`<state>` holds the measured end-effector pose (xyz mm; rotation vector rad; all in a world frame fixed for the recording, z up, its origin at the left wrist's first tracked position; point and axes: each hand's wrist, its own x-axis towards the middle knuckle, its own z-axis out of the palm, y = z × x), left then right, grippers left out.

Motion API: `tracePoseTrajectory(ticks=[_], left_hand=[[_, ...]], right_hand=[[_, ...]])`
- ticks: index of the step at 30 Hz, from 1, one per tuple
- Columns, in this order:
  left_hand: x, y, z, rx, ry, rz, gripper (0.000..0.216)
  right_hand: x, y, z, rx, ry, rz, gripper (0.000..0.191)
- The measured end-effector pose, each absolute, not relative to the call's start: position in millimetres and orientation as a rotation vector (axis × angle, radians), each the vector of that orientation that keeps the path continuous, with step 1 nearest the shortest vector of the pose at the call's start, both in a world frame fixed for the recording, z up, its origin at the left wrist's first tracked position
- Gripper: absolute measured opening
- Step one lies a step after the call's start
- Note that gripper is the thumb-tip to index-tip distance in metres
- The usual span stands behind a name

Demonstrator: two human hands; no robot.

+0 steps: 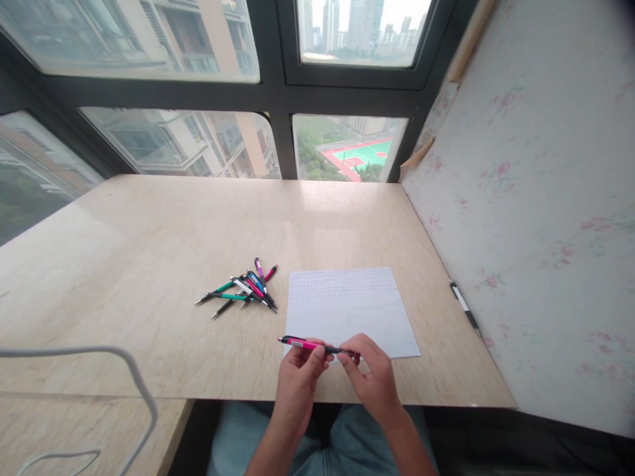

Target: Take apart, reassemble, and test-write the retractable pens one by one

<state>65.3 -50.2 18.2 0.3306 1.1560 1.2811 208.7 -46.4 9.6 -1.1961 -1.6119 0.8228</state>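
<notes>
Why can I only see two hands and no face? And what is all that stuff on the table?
The camera sits on the person's head and looks down, so this single picture shows only their own arms and hands. The left hand and the right hand hold a pink pen together in their fingers. Just beyond it a white sheet of paper lies on the pale table. Left of the paper is a little heap of coloured pens. One more pen, the black and white pen, lies by the wall on the right. A white cable curves at the lower left.
</notes>
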Motion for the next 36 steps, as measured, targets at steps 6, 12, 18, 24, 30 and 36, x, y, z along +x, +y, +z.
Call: tracePoseTrajectory(ticks=[6, 12, 18, 24, 30, 36], left_hand=[[62.1, -49.8, 22.0, 0.4, 1.147, 1.27, 0.029], [61.6, -50.1, 21.1, 0.372, 1.077, 1.263, 0.025], [61.6, -49.7, 21.2, 0.399, 1.101, 1.241, 0.026], [62.0, -50.0, 20.1, 0.416, 1.106, 1.222, 0.027], [61.4, -50.3, 20.0, 0.397, 1.117, 1.19, 0.027], [59.9, -50.2, 13.7, 0.431, 1.12, 1.206, 0.025]], right_hand=[[206.5, -46.2, 8.6, -1.258, -1.526, 0.967, 0.022], [210.0, -43.7, 11.9, -1.24, -1.527, 0.988, 0.02], [212.9, -44.2, 10.1, -1.27, -1.444, 1.027, 0.016], [211.3, -40.8, 9.2, -1.328, -1.465, 1.005, 0.016], [213.1, -41.6, 12.8, -1.284, -1.488, 0.957, 0.01], [213.5, -40.6, 13.3, -1.202, -1.513, 0.946, 0.01]])
